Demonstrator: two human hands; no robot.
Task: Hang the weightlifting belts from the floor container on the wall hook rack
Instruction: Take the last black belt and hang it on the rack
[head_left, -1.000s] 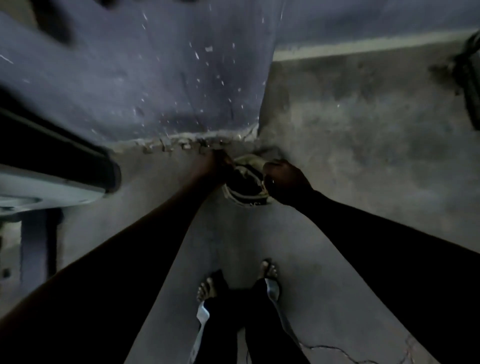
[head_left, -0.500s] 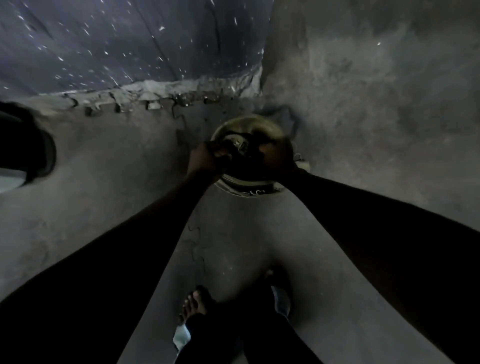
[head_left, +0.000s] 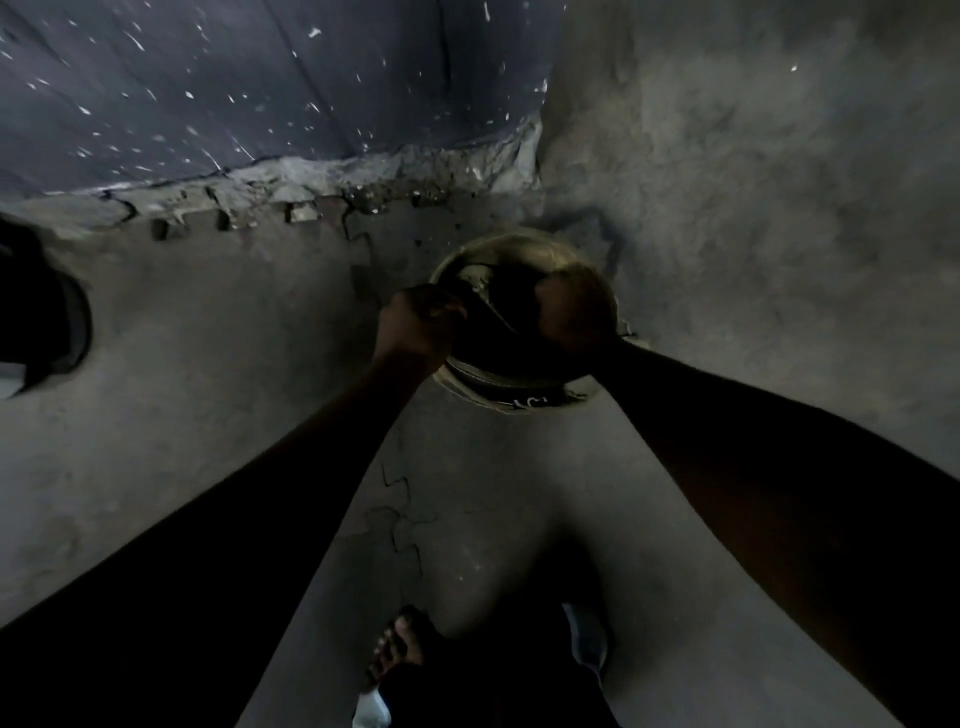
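The room is dim: a grey concrete floor (head_left: 218, 415) meets a dark blue wall (head_left: 234, 78) along a crumbling, chipped edge, with a rough grey wall (head_left: 753, 182) to the right. In the corner where they meet, a round floor container (head_left: 511, 257) sits on the floor, its pale rim catching what light there is. Inside it lies a dark coiled mass, the weightlifting belts (head_left: 511, 374), with faint pale lettering on the near side. The person bends over it with both arms stretched down. The left hand (head_left: 415, 325) is clenched at the container's left rim around a thin strap. The right hand (head_left: 569, 317) reaches into the container, fingers curled on the dark belts. A bare foot (head_left: 397, 647) shows below.
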